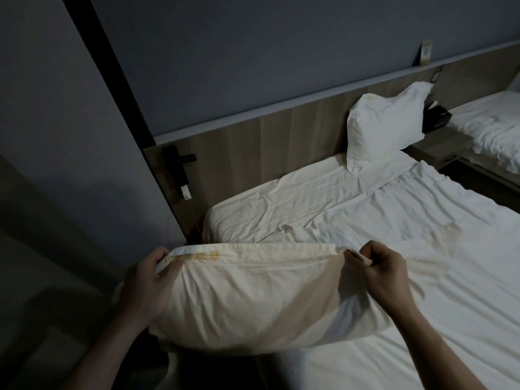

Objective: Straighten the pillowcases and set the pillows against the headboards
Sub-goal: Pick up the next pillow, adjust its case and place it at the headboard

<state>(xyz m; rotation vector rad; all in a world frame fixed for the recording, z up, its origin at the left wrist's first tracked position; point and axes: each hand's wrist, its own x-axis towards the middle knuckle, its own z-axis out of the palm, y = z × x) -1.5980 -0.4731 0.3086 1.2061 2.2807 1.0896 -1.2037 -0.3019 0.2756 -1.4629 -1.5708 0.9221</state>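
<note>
Near left: the left hand [146,280] grips the left corner of a cream pillow [253,294], fingers curled over its hem beside yellow embroidered lettering [204,257]. The pillow lies across the near left edge of the bed [394,220], its far hem stretched level between both hands. The right hand [380,273] pinches the right corner, fingers tightly curled. Far left, a black wall lamp [178,164] on the wooden headboard [267,142]. Far right, a second white pillow [387,126] stands upright against the headboard; beyond it, a neighbouring bed [492,128].
</note>
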